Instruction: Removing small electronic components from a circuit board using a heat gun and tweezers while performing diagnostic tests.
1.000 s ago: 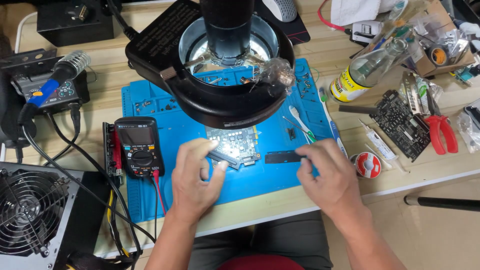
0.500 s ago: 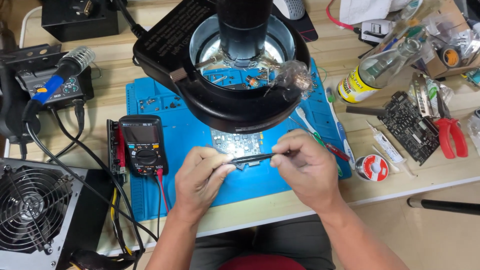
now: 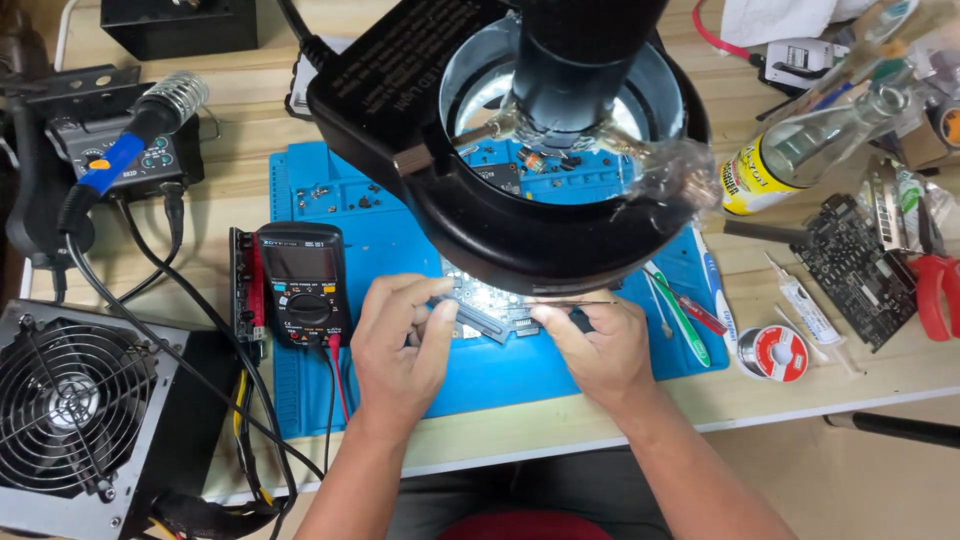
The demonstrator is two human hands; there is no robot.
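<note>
Left hand [image 3: 400,345] pinches the left edge of the circuit board [image 3: 490,310] between thumb and fingertips; right hand [image 3: 595,345] is closed on a thin dark strip, apparently tweezers [image 3: 575,300], though the tips are hard to make out. The board lies on the blue mat [image 3: 400,230], directly under the front rim of the magnifier lamp [image 3: 520,170], between both hands

Largest to smallest around it:
- Bench [image 3: 250,130]: crowded on every side
- Power supply [image 3: 75,410], fan up, at the front left corner
- Lamp: overhangs the mat centre and hides the board's far half
- Mat: bare blue strip open in front of the hands
- Soldering station [image 3: 120,150], rear left, cables trailing forward
- Spare board [image 3: 860,265], right
- Multimeter [image 3: 300,285], just left of the left hand, leads running off the front edge
- Solder spool [image 3: 775,352], right of the mat

Progress, as a judgement: the board is positioned and steadied; the fine work on it appears just under way, with nothing visibly finished

Clearance: low headroom under the lamp; multimeter leads near the left wrist; room exists toward the front edge only
</note>
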